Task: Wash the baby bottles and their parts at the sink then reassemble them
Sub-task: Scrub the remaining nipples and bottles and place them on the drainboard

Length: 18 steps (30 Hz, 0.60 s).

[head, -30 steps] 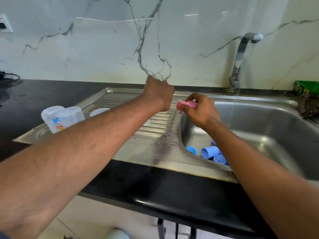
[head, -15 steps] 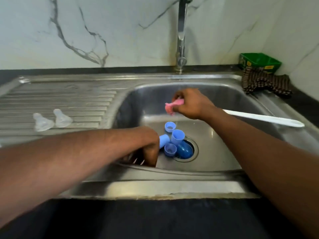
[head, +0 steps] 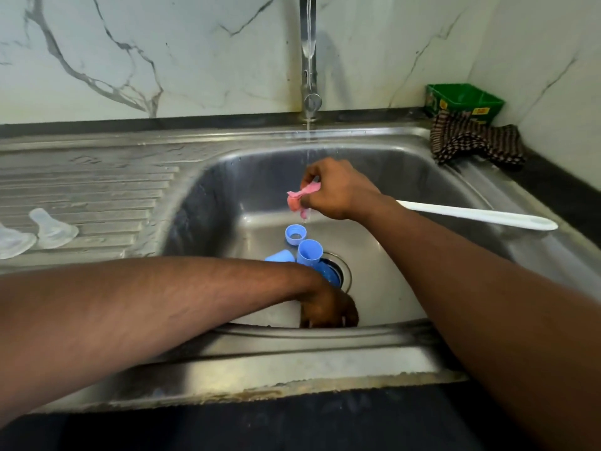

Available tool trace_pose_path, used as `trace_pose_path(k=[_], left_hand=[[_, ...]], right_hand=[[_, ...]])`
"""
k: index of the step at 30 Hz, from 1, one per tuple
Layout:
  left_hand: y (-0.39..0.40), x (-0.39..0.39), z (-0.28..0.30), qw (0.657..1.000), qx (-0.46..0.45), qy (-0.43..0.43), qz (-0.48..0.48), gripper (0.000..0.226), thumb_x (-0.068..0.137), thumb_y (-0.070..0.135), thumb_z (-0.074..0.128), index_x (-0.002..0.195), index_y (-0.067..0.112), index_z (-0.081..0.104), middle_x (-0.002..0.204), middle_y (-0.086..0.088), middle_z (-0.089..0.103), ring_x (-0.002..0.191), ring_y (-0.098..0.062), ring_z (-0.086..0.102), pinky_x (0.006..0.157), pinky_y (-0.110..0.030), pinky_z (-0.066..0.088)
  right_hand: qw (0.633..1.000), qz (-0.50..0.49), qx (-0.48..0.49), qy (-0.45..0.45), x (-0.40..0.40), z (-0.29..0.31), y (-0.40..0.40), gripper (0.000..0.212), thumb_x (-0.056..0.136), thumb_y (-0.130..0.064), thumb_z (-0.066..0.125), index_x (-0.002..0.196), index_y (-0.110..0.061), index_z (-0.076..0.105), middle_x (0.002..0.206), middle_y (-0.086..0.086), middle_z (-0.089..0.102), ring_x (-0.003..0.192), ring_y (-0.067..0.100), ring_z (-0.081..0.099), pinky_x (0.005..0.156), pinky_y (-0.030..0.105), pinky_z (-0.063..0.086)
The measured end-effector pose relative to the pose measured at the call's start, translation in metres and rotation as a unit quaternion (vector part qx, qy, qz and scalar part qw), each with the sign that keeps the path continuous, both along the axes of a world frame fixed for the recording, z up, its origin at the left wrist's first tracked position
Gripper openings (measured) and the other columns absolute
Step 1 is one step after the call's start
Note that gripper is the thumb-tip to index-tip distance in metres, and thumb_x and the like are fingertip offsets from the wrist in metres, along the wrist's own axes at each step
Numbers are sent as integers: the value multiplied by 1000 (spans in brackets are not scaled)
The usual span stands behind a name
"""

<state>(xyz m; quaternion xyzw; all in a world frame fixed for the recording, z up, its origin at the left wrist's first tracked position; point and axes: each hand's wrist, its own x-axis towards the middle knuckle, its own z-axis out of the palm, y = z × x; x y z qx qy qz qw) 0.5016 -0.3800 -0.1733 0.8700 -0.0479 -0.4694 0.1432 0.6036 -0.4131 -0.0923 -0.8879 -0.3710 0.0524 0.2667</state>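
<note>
Wash step, rinsing: blue caps and ring [head: 304, 247] sit at the sink [head: 406, 288] drain. Right hand [head: 335, 190] pinches a pink scrap [head: 300, 196] under the tap stream. Left hand [head: 328, 309] reaches low by the near wall; grip unclear. Next, probably: pick up a cap, scrub. Teats [head: 53, 227] on the drainboard.

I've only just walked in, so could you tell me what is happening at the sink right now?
A person is rinsing baby-bottle parts. The right hand pinches a small pink cloth-like scrap under the thin stream from the steel tap. The left hand reaches down by the near wall of the steel sink basin; its grip is hidden. Blue plastic caps and rings sit at the drain, and two clear silicone teats lie on the ribbed drainboard.
</note>
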Motion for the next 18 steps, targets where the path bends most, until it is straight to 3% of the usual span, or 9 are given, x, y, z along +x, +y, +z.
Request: trace_pose_path(k=[3, 5, 8, 11, 13, 15, 18], left_hand=[[6, 17, 12, 993, 7, -109, -50, 26, 84, 7, 73, 104, 17, 61, 100, -8, 64, 87, -21, 58, 75, -30, 49], [29, 27, 23, 970, 81, -199, -116, 35, 79, 19, 79, 109, 18, 62, 106, 0, 60, 95, -19, 57, 80, -29, 47], [68, 32, 38, 938, 171, -290, -85, 51, 76, 35, 80, 120, 27, 57, 123, 3, 51, 108, -19, 52, 84, -31, 44], [92, 35, 37, 947, 169, -273, 0, 72, 72, 46, 82, 134, 31, 49, 139, -3, 40, 123, -25, 45, 102, -41, 44], [98, 37, 33, 956, 178, -229, 34, 75, 76, 46, 79, 141, 30, 45, 142, -3, 39, 127, -26, 45, 104, -39, 42], [105, 39, 31, 971, 142, -171, 85, 62, 82, 39, 77, 136, 29, 49, 136, -1, 47, 125, -25, 49, 92, -37, 50], [119, 39, 27, 976, 68, -145, 146, 31, 85, 29, 76, 110, 31, 60, 114, 2, 53, 117, -27, 54, 61, -35, 57]], right_hand=[[1000, -9, 2, 7, 4, -1, -3, 33, 69, -51, 78, 91, -29, 65, 99, 0, 65, 84, 18, 62, 71, 31, 48], [1000, -8, 3, 7, 6, -2, -6, 33, 72, -49, 79, 91, -27, 65, 94, -2, 65, 84, 17, 62, 73, 32, 51], [1000, -2, -8, 20, 7, -3, -9, 39, 75, -48, 80, 102, -24, 66, 102, -2, 64, 89, 16, 61, 81, 35, 53], [996, 11, -79, 40, 8, -7, -12, 46, 79, -31, 82, 120, -20, 64, 118, 3, 63, 96, 18, 59, 82, 33, 51], [988, 18, -147, 52, 9, -11, -13, 53, 79, -20, 82, 127, -18, 62, 122, 7, 63, 95, 21, 59, 78, 32, 51], [981, 17, -184, 65, 10, -12, -14, 57, 79, -16, 82, 131, -17, 60, 124, 9, 63, 99, 27, 63, 81, 34, 53], [981, 10, -182, 68, 11, -12, -14, 56, 81, -15, 80, 133, -17, 59, 129, 10, 60, 102, 26, 61, 80, 32, 51]])
